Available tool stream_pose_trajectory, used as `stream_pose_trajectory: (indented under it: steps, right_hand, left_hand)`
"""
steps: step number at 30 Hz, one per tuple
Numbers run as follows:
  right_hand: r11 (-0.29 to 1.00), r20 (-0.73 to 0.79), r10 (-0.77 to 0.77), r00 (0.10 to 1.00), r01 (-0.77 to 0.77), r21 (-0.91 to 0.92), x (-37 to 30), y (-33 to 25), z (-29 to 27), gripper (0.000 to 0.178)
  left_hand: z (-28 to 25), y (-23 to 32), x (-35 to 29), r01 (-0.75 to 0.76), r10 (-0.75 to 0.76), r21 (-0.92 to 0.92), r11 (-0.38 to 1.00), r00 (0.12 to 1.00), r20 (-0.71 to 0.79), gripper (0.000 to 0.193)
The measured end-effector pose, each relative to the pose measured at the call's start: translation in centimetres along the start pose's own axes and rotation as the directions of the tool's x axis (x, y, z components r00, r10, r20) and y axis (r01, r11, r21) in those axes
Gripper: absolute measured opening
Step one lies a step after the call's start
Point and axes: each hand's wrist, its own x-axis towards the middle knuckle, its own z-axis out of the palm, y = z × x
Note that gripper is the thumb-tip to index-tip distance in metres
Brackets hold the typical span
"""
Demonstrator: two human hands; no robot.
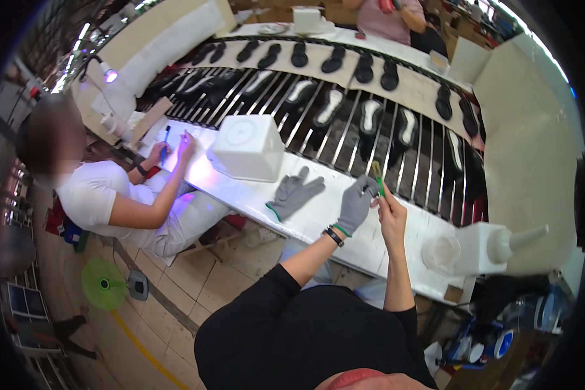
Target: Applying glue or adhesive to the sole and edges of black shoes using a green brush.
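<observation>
My left hand (355, 207) wears a grey glove with a green cuff. Its fingers are curled against a slim green tool with a pale tip (377, 177); its exact kind is too small to make out. My bare right hand (392, 218) pinches the same tool from the right side. Both hands are raised over the white worktable (331, 205). A second grey glove (296, 194) lies flat on the table to the left of my hands. Beyond them, black shoe parts with white insides (370, 117) rest on a rack of metal rollers.
A white box (247, 146) stands on the table at left, a white tub (441, 252) and a white container with a spout (487, 249) at right. Black soles (335, 60) line the far belt. A co-worker (104, 195) sits at left; another person (390, 23) is across.
</observation>
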Motion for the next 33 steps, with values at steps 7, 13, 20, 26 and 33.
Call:
stream_pose_trajectory:
  steps: [7,13,20,26,33]
  right_hand:
    - [0.896,0.162,0.279,0.946,-0.317,0.309,0.1,-2.1,0.1,0.037]
    - [0.849,0.138,0.306,0.942,-0.335,0.409,-0.4,-1.1,-0.6,0.034]
    - [0.889,0.081,0.292,0.953,-0.301,0.344,-0.5,-1.4,-0.5,0.034]
    - [0.906,0.134,0.274,0.952,-0.303,0.296,-0.9,-0.5,1.4,0.028]
    - [0.872,0.118,0.258,0.959,-0.284,0.399,-1.3,-0.3,2.4,0.023]
  left_hand:
    - [-1.5,0.0,-0.2,0.029,-0.025,-0.080,0.996,0.999,0.047,0.012]
    - [-0.3,0.1,-0.8,0.049,-0.049,-0.011,0.999,0.999,-0.012,0.012]
    - [0.3,-0.3,-0.5,-0.111,0.122,0.127,0.986,0.989,-0.084,0.010]
    - [-2.5,0.9,-0.9,-0.217,0.271,0.396,0.892,0.959,-0.085,0.010]
    - [-6.4,1.5,-0.9,-0.349,0.458,0.675,0.650,0.889,0.019,0.014]
